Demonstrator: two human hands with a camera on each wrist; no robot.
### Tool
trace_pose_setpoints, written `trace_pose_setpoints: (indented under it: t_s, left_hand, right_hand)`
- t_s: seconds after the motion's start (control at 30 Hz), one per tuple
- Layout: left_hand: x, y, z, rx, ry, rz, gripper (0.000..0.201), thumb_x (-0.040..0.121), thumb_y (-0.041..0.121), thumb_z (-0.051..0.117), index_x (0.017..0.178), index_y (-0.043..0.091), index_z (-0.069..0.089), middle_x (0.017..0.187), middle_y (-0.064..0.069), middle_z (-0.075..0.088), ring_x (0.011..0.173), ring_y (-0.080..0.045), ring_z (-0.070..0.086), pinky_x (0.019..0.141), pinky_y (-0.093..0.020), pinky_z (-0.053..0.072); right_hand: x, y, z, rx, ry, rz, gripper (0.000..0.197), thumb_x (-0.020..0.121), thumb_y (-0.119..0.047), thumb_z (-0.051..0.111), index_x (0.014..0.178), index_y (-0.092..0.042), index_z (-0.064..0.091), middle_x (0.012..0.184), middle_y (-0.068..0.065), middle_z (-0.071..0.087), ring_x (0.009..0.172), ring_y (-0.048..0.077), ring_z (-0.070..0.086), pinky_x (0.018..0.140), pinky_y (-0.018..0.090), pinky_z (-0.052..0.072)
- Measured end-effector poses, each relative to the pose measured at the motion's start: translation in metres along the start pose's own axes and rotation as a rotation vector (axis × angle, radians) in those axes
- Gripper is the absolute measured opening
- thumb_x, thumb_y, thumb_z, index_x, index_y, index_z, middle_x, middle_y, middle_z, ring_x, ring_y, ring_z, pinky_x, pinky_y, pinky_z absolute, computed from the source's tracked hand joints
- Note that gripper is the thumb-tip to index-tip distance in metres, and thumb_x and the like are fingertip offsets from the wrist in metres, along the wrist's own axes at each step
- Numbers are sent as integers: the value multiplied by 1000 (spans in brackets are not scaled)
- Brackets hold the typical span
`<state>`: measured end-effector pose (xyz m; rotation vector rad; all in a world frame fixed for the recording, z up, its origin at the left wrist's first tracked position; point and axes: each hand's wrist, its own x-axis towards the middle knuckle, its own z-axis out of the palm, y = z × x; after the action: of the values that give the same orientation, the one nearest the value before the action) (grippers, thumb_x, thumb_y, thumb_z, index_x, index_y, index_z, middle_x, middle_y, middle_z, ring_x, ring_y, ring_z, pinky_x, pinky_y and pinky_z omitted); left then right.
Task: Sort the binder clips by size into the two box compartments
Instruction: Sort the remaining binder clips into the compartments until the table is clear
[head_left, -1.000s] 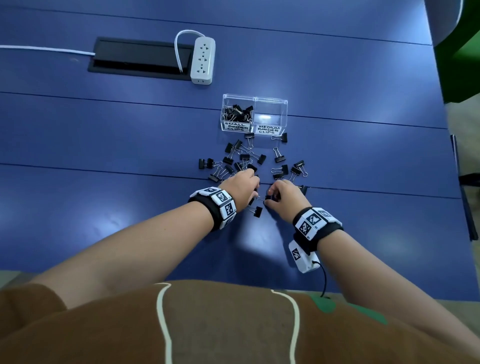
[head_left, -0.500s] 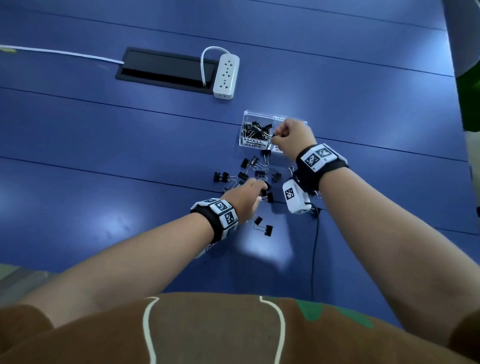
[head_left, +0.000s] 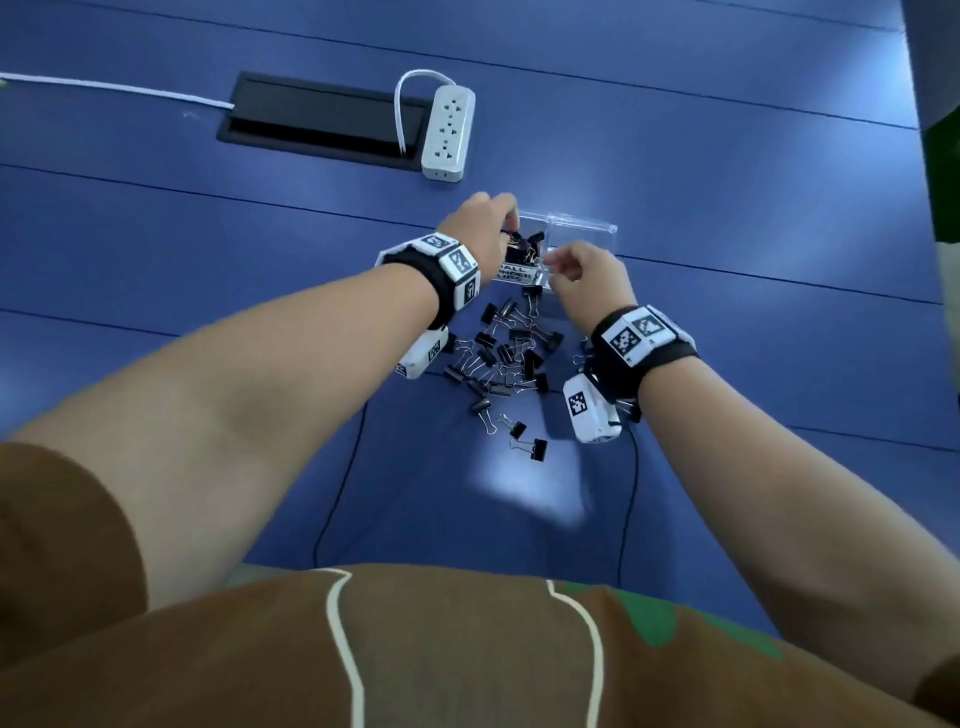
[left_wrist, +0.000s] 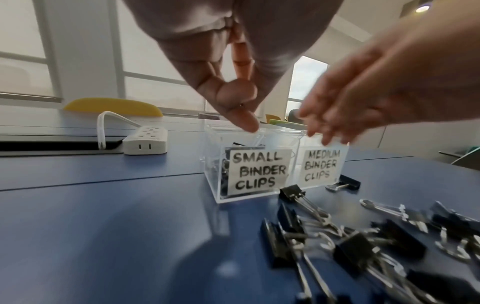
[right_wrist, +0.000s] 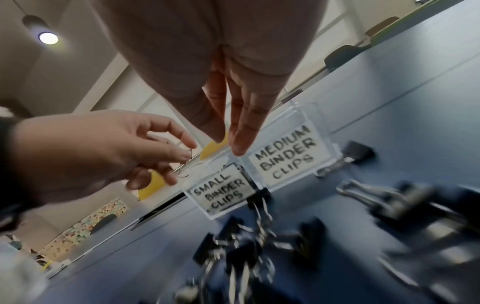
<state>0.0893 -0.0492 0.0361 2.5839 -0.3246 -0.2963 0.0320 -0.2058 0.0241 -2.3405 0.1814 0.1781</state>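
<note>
Binder clips still litter the table: my left hand has carried a pinched one over the small compartment, while my right hand, emptied, hangs relaxed.

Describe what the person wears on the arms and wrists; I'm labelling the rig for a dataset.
Both forearms are bare. Each wrist has a black strap carrying white blocks with black square-code markers. A white camera unit with a code marker hangs under each wrist, with thin black cables. The sleeves are brown.
</note>
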Motion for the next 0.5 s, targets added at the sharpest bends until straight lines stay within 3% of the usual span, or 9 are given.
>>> trace_pose_setpoints:
  t_s: [0.1, 0.17, 0.27, 0.37, 0.43, 0.5]
  left_hand:
    - [13, 4, 4, 30, -25, -14, 23, 88, 3, 45, 100, 15, 60, 102, -9, 50, 86, -29, 56, 79, -34, 50]
    - [14, 4, 8, 34, -49, -29, 25, 89, 1, 45, 102, 14, 62, 104, -10, 51, 90, -29, 57, 77, -32, 48]
    - [5, 7, 12, -6, -41, -9, 23, 90, 4, 48, 108, 12, 61, 116, -12, 50, 92, -28, 58, 83, -35, 51]
    - [-21, 13, 16, -51, -36, 76, 22, 87, 8, 53, 108, 12, 59, 118, -9, 46, 91, -28, 60, 86, -40, 53]
    - [-45, 16, 23, -28, -100, 140, 18, 86, 11, 56, 104, 14, 60, 113, -7, 50, 89, -25, 60, 84, -40, 53]
    - [-72, 16, 33, 32, -246, 196, 15, 86, 16, 58, 101, 16, 62, 108, -5, 54, 90, -22, 59, 83, -39, 53]
  right_hand:
    - [-43, 20, 1, 15, -75, 16, 16, 87, -9, 51, 88, -17, 65, 82, -2, 64, 69, 11, 54, 69, 18, 45]
    - [-72, 33, 6, -5, -180, 15, 15, 85, -9, 54, 84, -19, 64, 81, 0, 67, 68, 14, 58, 69, 22, 49]
    - [-109, 47, 15, -78, -338, 39, 6, 83, -16, 61, 86, -20, 65, 82, 3, 68, 72, 20, 61, 71, 28, 53]
    - [-131, 54, 22, -140, -388, 23, 11, 81, -23, 65, 92, -19, 64, 85, 3, 63, 75, 19, 57, 70, 26, 47]
    - [-140, 58, 27, -147, -377, 24, 19, 79, -24, 68, 97, -17, 63, 87, 2, 60, 76, 19, 55, 73, 26, 45]
    - [-145, 61, 30, -155, -365, 34, 22, 78, -24, 70, 97, -17, 63, 86, 0, 55, 74, 17, 51, 74, 28, 46]
